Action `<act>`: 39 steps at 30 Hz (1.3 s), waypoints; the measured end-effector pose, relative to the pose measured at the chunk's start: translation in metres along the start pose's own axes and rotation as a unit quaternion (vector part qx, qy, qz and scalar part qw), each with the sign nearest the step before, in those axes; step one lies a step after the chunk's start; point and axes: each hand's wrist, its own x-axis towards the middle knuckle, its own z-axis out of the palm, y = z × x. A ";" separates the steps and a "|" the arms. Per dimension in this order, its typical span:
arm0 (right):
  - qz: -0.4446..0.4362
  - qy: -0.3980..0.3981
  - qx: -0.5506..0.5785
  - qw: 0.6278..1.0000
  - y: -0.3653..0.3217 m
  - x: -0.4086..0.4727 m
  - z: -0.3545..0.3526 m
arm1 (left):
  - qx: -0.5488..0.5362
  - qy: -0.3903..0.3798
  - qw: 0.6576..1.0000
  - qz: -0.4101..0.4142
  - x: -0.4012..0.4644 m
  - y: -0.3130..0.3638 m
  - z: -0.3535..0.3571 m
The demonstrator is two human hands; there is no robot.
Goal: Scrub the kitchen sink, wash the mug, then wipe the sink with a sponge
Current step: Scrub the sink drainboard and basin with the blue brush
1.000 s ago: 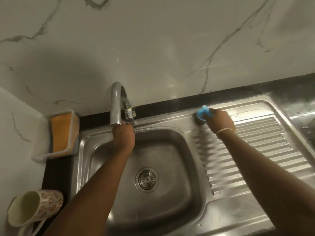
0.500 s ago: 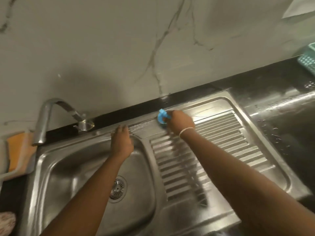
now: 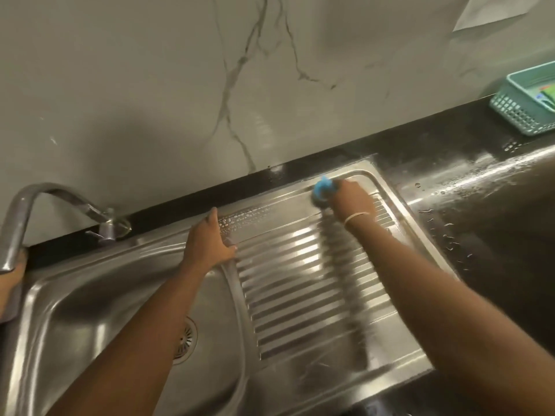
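My right hand (image 3: 353,201) grips a blue scrubber (image 3: 322,192), pressed on the far end of the sink (image 3: 90,295) drainboard (image 3: 300,283), close to its back rim. My left hand (image 3: 210,241) lies flat, fingers straight, on the ridge between basin and drainboard. Soap foam (image 3: 249,219) spots the steel just beside the left fingertips. The tap (image 3: 21,223) arches over the basin's left side. A green basket (image 3: 528,103) stands on the wet black table (image 3: 480,181), far right.
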 end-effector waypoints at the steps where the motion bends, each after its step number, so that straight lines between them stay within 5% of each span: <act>1: -0.028 -0.018 0.000 0.999 -0.027 -0.012 0.013 | -0.010 -0.008 1.000 -0.005 0.000 -0.002 0.000; 6: -0.170 -0.088 0.002 0.982 -0.133 -0.078 0.070 | -0.055 -0.029 0.998 -0.024 -0.004 -0.009 0.001; 10: -0.189 -0.112 -0.015 0.975 -0.125 -0.085 0.068 | -0.056 -0.018 0.998 -0.027 -0.005 -0.012 0.001; 20: 0.098 0.065 -0.004 0.993 0.093 -0.001 -0.030 | -0.004 -0.021 1.000 -0.022 -0.001 -0.005 0.008; 32: -0.154 -0.104 0.072 0.980 -0.136 -0.106 0.089 | -0.066 0.038 0.991 -0.115 -0.025 -0.009 0.015; 39: -0.096 -0.058 0.041 0.993 -0.046 -0.045 0.032 | -0.075 0.013 0.987 -0.141 -0.022 -0.009 0.014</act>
